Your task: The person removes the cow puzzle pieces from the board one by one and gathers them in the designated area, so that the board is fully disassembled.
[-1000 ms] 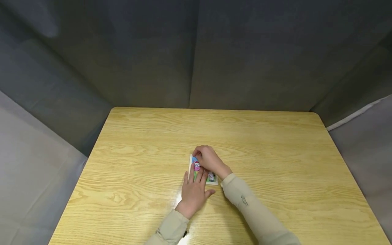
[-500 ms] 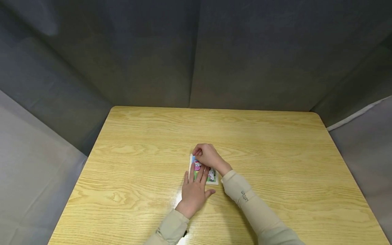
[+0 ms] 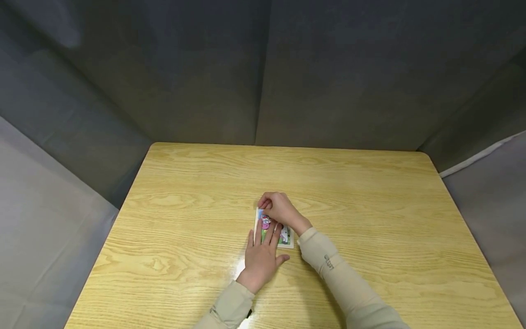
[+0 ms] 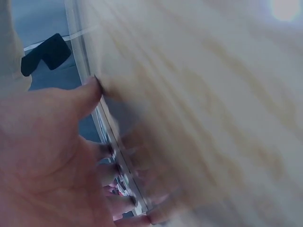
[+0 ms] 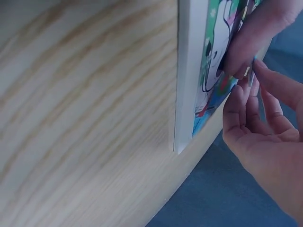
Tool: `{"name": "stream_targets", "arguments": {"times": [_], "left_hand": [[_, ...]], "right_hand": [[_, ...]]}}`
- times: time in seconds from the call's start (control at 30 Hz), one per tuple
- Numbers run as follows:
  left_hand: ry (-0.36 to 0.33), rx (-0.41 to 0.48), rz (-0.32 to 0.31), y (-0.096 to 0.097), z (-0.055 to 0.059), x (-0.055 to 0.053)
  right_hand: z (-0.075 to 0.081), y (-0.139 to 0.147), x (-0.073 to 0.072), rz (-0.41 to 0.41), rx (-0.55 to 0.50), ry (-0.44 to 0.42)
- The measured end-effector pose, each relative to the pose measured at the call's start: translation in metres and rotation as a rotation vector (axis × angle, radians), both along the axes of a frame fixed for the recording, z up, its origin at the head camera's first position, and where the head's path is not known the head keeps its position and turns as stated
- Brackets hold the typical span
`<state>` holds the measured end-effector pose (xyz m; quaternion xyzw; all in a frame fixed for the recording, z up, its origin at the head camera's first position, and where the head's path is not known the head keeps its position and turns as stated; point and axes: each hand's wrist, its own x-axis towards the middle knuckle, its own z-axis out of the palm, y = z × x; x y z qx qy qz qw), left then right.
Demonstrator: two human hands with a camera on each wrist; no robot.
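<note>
A small picture board point(image 3: 291, 243) with a white border lies on the table, printed with a cartoon cow in pink, white, green and blue. It looks like a jigsaw puzzle. My left hand point(image 3: 261, 262) rests on its lower left part, fingers spread and straight, thumb on the table. Over the board's top edge, my right hand point(image 3: 281, 211) has its thumb and forefinger together. In the right wrist view those fingertips pinch a small thin puzzle piece point(image 5: 250, 73), mostly hidden. The board's white rim point(image 5: 187, 75) also shows there. Both hands cover much of the picture.
The wood-grain table point(image 3: 185, 192) reaches out on all sides of the board. Dark grey curtains point(image 3: 205, 82) stand behind its far edge, and lighter cloth point(image 3: 41, 228) hangs at the left.
The right hand has shifted very slightly upward at the board's top edge. The left hand stays in place on the board.
</note>
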<state>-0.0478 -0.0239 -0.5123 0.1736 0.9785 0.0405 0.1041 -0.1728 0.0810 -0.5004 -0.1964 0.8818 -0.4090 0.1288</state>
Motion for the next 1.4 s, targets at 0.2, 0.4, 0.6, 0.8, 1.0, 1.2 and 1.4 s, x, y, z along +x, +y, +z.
{"name": "stream_targets", "arguments": {"times": [0.2, 0.4, 0.6, 0.8, 1.0, 1.2, 1.4], "left_hand": [[0.001, 0.002, 0.008, 0.0, -0.002, 0.0], [0.007, 0.014, 0.009, -0.001, -0.002, 0.0], [0.012, 0.015, 0.006, -0.001, -0.002, 0.001], [0.035, 0.019, 0.005, 0.0, -0.002, 0.001], [0.051, 0.018, 0.009, 0.0, -0.002, 0.002], [0.052, 0.015, 0.01, 0.0, -0.002, 0.002], [0.049, -0.003, 0.01, 0.0, -0.003, 0.001]], "right_hand": [[0.0, 0.0, 0.001, 0.009, -0.023, -0.008], [-0.001, 0.001, 0.001, -0.003, -0.039, -0.01], [0.002, 0.006, -0.001, -0.038, -0.057, 0.006], [0.005, 0.022, -0.006, -0.086, -0.076, 0.008], [0.007, 0.046, -0.009, -0.126, -0.096, -0.005], [0.008, 0.071, -0.008, -0.149, -0.102, -0.031], [0.0, 0.097, -0.006, -0.166, -0.095, -0.047]]}}
